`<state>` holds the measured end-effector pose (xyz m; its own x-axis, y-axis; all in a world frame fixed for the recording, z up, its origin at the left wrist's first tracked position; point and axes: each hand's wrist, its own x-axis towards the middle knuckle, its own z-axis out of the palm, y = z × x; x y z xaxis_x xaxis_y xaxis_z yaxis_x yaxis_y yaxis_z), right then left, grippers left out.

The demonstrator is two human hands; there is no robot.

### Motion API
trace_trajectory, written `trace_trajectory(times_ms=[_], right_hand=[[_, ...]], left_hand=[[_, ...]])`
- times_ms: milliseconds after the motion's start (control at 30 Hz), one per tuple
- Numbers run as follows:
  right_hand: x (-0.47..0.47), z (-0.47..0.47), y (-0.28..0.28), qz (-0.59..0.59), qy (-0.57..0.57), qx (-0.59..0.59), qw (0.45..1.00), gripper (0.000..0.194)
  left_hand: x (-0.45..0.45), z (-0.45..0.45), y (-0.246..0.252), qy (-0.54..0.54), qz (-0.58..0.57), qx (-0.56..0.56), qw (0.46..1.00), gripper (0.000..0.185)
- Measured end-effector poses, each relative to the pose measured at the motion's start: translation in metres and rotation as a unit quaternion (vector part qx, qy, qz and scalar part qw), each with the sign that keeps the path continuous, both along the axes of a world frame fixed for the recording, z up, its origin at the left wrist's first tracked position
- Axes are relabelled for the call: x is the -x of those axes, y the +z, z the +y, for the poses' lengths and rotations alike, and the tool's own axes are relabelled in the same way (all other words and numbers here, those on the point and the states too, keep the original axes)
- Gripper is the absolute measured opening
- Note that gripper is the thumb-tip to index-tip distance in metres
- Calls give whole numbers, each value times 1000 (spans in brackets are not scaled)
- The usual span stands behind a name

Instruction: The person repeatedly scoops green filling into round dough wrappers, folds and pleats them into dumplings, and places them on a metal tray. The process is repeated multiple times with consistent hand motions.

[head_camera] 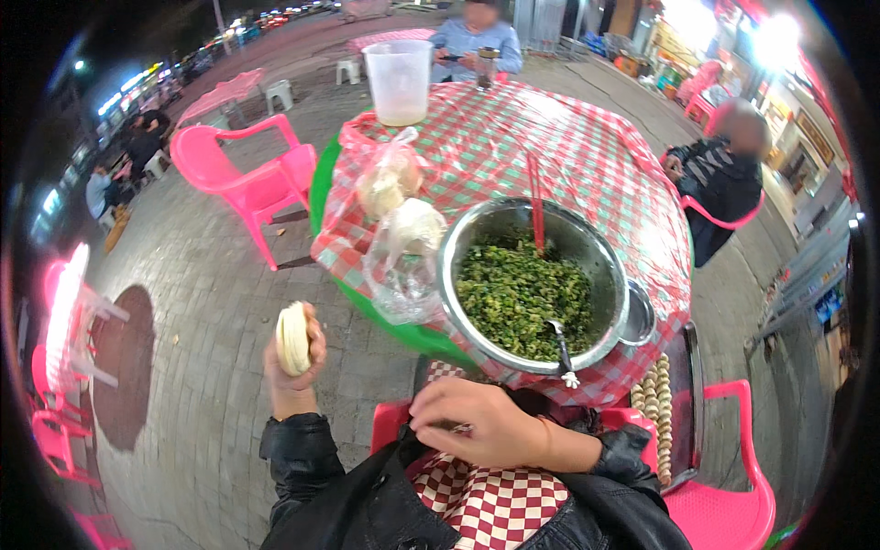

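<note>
My left hand [302,364], held out over the pavement left of the table, grips a stack of pale dough wrappers [293,339]. In front of my checked apron [495,498] is my right hand [485,419], fingers bent and apart, nothing seen in it; its palm is hidden. A large steel bowl [447,302] of chopped green filling [519,292] stands at the near table edge, with red chopsticks [535,206] and a spoon [562,347] in it. Left of the bowl lie clear plastic bags [412,230] of pale dough.
The round table has a red checked plastic cover [577,130]. A small metal bowl [639,313] and a tray [680,412] with rows of dumplings are at the right. A plastic pitcher [399,82] stands far left. Two people sit around the table. Pink chairs [240,179] stand nearby.
</note>
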<state>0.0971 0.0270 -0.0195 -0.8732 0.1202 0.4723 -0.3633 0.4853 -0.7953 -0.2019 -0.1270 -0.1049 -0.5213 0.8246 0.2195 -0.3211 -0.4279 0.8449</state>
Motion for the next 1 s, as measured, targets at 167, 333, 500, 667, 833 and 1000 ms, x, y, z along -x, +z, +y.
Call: trace_trajectory(times_ms=[167, 333, 500, 667, 833, 1000], right_hand=[[71, -19, -94, -244, 35, 216, 945, 33], [125, -43, -155, -333, -37, 398, 854, 59], [132, -58, -170, -374, 46, 592, 713, 49], [132, -60, -178, -346, 115, 625, 691, 58], [136, -57, -187, -302, 131, 668, 668, 58], [145, -61, -199, -317, 139, 678, 648, 60]], left_hand=[[-8, -52, -94, 245, 163, 392, 872, 29], [-37, -93, -123, 203, -336, 108, 913, 29], [-45, -92, -111, 209, -109, 253, 938, 21], [-62, -75, -97, 156, -186, 161, 957, 16], [-74, -66, -96, 232, -3, 290, 928, 21], [-72, -79, -93, 164, 61, 314, 933, 39]])
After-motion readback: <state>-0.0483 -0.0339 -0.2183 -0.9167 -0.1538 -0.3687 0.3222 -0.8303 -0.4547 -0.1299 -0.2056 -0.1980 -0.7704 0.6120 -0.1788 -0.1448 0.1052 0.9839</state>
